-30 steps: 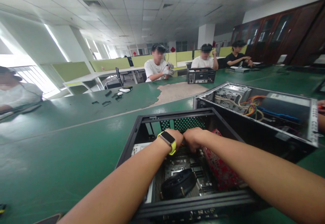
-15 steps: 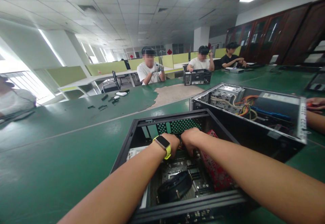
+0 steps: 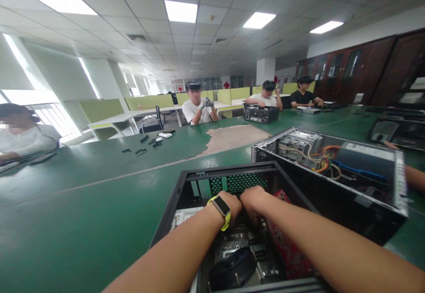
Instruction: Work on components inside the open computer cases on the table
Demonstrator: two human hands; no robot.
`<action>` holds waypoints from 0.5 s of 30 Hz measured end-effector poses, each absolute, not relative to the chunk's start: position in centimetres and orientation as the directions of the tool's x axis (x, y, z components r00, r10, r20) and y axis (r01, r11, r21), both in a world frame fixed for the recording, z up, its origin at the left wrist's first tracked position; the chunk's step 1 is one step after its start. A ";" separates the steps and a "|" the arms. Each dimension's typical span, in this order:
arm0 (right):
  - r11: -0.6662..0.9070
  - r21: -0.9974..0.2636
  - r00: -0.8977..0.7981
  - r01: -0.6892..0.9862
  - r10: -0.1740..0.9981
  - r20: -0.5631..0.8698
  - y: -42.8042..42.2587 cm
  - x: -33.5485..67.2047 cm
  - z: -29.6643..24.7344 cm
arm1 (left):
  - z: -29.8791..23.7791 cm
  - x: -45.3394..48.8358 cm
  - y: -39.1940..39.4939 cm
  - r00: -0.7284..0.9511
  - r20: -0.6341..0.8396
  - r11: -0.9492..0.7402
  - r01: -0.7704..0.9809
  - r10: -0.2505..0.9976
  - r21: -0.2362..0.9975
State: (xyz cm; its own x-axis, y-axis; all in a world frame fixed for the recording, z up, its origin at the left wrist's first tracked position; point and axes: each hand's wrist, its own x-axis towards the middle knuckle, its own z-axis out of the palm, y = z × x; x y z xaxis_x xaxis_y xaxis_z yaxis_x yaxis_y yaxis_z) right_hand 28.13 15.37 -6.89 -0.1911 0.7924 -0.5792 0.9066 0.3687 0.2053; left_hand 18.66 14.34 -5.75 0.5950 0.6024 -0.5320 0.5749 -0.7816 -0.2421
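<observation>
Black open PC case [image 3: 186, 195] on green worktop [image 3: 83, 213], left hand [image 3: 232, 204] & right hand [image 3: 252, 198] inside near rear, fingers hidden, grip can't tell, red card [image 3: 288, 248] beside.

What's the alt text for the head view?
Both hands, left hand with a yellow-strapped watch and right hand, reach together deep inside an open black computer case on a green table; what they grip is hidden.
</observation>
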 end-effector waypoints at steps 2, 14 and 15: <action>0.359 0.206 -0.185 0.910 0.800 -0.571 15.5 28.0 -7.1 | -5.5 18.7 14.3 0.576 -0.544 -0.774 0.580 0.611 -0.256; 0.342 0.172 -0.252 0.924 0.881 -0.400 14.0 27.7 -4.1 | -5.9 18.6 14.9 0.545 -0.558 -0.752 0.611 0.626 -0.248; 0.337 0.158 -0.266 0.928 0.898 -0.351 13.4 27.7 -3.0 | -5.6 18.5 14.8 0.563 -0.535 -0.751 0.617 0.631 -0.237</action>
State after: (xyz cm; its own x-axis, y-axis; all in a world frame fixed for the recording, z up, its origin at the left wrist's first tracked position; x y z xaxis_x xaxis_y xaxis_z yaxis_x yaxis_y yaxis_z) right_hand 27.73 13.38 -2.97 -0.2661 0.8978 -0.3510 0.9281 0.3370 0.1582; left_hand 18.55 14.84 -5.58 0.5626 0.6305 -0.5347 0.6167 -0.7509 -0.2365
